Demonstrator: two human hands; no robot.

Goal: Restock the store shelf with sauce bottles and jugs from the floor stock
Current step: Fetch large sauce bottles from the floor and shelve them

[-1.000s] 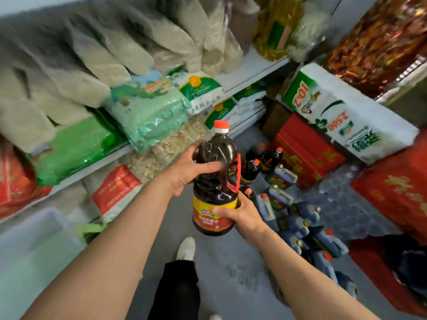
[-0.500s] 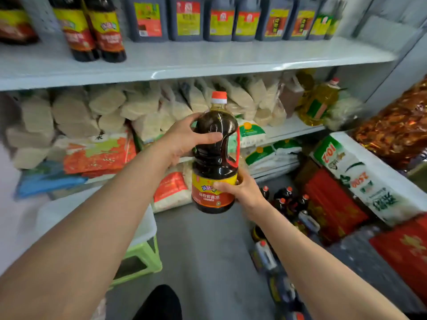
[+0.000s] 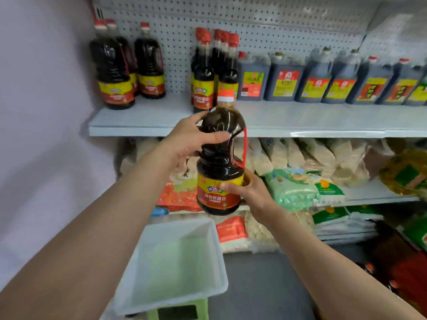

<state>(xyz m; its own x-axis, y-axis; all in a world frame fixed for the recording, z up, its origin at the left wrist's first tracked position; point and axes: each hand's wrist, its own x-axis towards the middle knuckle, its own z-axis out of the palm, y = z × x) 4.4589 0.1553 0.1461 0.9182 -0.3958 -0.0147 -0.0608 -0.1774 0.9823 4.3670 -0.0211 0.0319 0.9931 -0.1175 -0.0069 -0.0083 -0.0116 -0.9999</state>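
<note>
Bottle [image 3: 219, 162] raised shelfward, glossy dark plastic

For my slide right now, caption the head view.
Both hands lift a sauce bottle toward the shelf.

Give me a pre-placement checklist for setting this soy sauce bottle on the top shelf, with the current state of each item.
1. Grip: left hand wraps the shoulder of the soy sauce bottle, right hand holds its base. Ok.
2. Cap: orange cap sits on the neck; whether it is sealed, cannot tell.
3. Bottle upright: roughly, tilted slightly. Ok.
4. Free spot: bare top shelf between the matching bottles on the left and the tall bottles. Ok.
5. Height: bottle base is below the shelf edge. Not ok, lift first.
6. Shelf depth behind the gap: cannot tell.
</note>
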